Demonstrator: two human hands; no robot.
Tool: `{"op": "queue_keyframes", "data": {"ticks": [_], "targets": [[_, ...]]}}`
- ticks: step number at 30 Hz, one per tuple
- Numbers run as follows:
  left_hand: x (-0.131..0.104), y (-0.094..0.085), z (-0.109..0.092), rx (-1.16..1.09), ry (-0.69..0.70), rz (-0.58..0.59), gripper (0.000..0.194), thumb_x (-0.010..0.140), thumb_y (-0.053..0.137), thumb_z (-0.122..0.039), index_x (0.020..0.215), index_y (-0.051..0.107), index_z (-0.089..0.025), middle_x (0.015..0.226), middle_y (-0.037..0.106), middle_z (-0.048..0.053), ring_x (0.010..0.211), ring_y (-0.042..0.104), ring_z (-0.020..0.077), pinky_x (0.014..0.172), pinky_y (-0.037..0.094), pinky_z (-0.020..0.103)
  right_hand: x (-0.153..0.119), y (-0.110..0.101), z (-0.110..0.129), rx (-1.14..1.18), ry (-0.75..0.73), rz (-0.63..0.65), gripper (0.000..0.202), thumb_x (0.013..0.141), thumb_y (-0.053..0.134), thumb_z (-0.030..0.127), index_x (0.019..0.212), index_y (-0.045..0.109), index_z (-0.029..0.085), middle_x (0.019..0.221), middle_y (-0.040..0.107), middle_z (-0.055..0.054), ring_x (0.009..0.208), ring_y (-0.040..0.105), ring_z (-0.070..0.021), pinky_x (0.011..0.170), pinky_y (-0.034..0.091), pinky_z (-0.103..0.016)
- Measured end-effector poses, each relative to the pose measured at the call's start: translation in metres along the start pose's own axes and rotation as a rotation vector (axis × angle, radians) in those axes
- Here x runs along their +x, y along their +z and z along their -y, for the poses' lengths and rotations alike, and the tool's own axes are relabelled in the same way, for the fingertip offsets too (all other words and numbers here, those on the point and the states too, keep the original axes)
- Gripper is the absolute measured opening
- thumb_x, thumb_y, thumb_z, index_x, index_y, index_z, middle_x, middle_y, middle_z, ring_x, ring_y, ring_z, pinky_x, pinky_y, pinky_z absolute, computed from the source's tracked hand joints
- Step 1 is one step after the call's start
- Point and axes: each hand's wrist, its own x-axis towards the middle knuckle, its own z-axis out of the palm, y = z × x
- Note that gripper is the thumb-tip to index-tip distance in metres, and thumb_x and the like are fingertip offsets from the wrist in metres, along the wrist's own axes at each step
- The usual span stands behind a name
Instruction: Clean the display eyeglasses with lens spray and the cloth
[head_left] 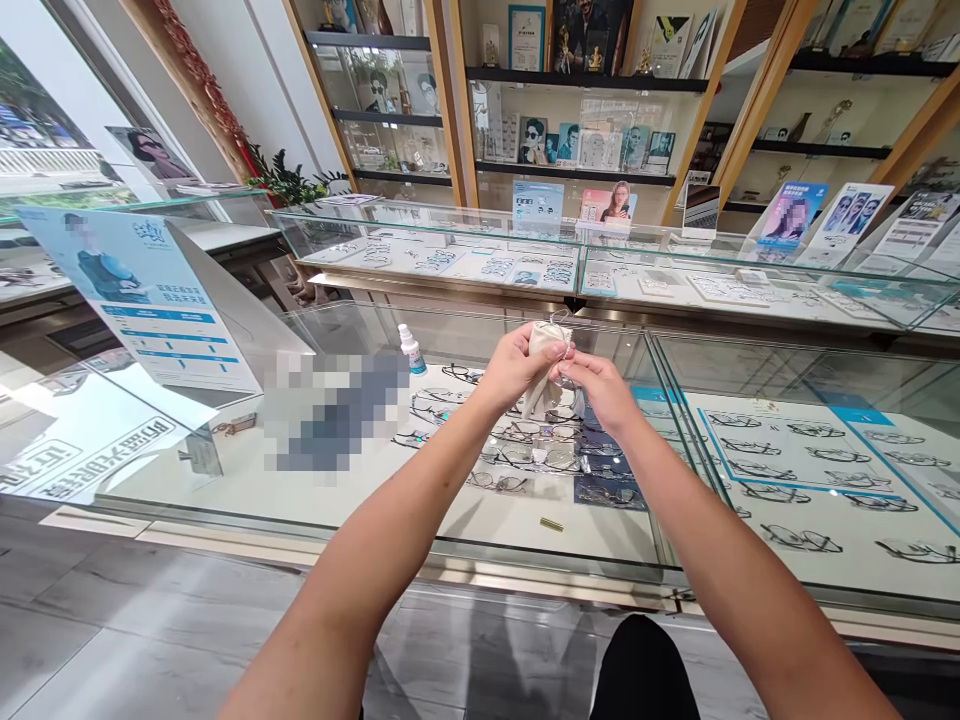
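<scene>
A small cream cloth drawstring pouch (550, 338) is held up over the glass counter, its thin cord looping at the top. My left hand (514, 372) is closed around the pouch from the left side. From the right, my right hand (600, 388) pinches at the pouch's edge by the cord; its fingertips meet those of the left hand. What the pouch contains, if anything, cannot be seen. Below both hands, rows of eyeglasses (517, 452) lie inside the glass display case (480, 520).
A small white bottle (412, 350) stands on the counter left of my hands, beside a blurred-out dark patch. Farther left is a folded sign board (150, 300). More eyeglasses (799, 538) lie in the right-hand case. Another glass counter (442, 250) and wall shelves (585, 80) stand behind.
</scene>
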Motion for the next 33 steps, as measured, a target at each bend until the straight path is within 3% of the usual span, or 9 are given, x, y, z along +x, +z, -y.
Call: {"op": "queue_keyframes", "data": {"ticks": [5, 10, 14, 17, 20, 29, 33], "targets": [[-0.001, 0.004, 0.000, -0.022, 0.025, -0.018, 0.055, 0.074, 0.098, -0.060, 0.096, 0.074, -0.015, 0.089, 0.081, 0.007, 0.077, 0.073, 0.0169, 0.075, 0.057, 0.029, -0.001, 0.001, 0.001, -0.059, -0.043, -0.001, 0.030, 0.084, 0.077, 0.053, 0.073, 0.082, 0.025, 0.092, 0.072, -0.004, 0.099, 0.062, -0.0247, 0.094, 0.049, -0.039], [-0.003, 0.011, -0.002, -0.053, 0.030, -0.046, 0.060, 0.074, 0.096, -0.068, 0.091, 0.073, -0.016, 0.069, 0.072, 0.001, 0.055, 0.057, 0.0101, 0.061, 0.049, 0.026, 0.000, 0.002, -0.004, -0.143, -0.087, -0.007, 0.030, 0.089, 0.074, 0.053, 0.075, 0.084, 0.028, 0.098, 0.075, -0.005, 0.121, 0.062, -0.0310, 0.115, 0.045, -0.047], [-0.004, 0.012, -0.006, -0.034, 0.046, -0.089, 0.061, 0.075, 0.093, -0.072, 0.082, 0.067, -0.017, 0.061, 0.066, -0.001, 0.052, 0.053, 0.0090, 0.055, 0.043, 0.024, -0.001, 0.002, -0.007, -0.269, -0.143, -0.058, 0.028, 0.091, 0.075, 0.055, 0.081, 0.087, 0.032, 0.127, 0.073, -0.006, 0.139, 0.057, -0.0340, 0.128, 0.037, -0.054], [-0.003, 0.011, -0.007, -0.025, 0.026, -0.116, 0.065, 0.073, 0.092, -0.076, 0.086, 0.068, -0.017, 0.068, 0.072, 0.001, 0.057, 0.060, 0.0117, 0.057, 0.048, 0.025, -0.003, 0.002, -0.007, -0.365, -0.202, -0.122, 0.022, 0.094, 0.075, 0.051, 0.087, 0.089, 0.034, 0.154, 0.065, -0.001, 0.148, 0.051, -0.0342, 0.132, 0.035, -0.058], [-0.003, 0.010, -0.007, -0.035, -0.012, -0.122, 0.068, 0.070, 0.093, -0.077, 0.092, 0.069, -0.017, 0.070, 0.073, 0.002, 0.063, 0.066, 0.0147, 0.062, 0.052, 0.027, -0.004, 0.001, -0.006, -0.453, -0.273, -0.128, 0.021, 0.099, 0.071, 0.045, 0.090, 0.088, 0.035, 0.168, 0.057, 0.005, 0.155, 0.047, -0.0335, 0.134, 0.032, -0.062], [-0.003, 0.007, -0.008, -0.086, -0.002, -0.026, 0.064, 0.079, 0.092, -0.068, 0.114, 0.082, -0.016, 0.073, 0.069, 0.001, 0.063, 0.055, 0.0118, 0.062, 0.045, 0.025, -0.003, -0.005, -0.008, -0.501, -0.259, -0.126, 0.019, 0.099, 0.072, 0.041, 0.090, 0.087, 0.033, 0.169, 0.059, 0.002, 0.160, 0.042, -0.0326, 0.136, 0.025, -0.064], [-0.002, 0.005, -0.006, -0.088, -0.018, -0.044, 0.066, 0.077, 0.094, -0.068, 0.119, 0.082, -0.018, 0.078, 0.072, 0.002, 0.067, 0.056, 0.0134, 0.066, 0.049, 0.027, -0.004, -0.004, -0.006, -0.474, -0.267, -0.136, 0.020, 0.098, 0.072, 0.039, 0.086, 0.086, 0.034, 0.174, 0.050, 0.008, 0.164, 0.035, -0.0318, 0.138, 0.019, -0.063]]}}
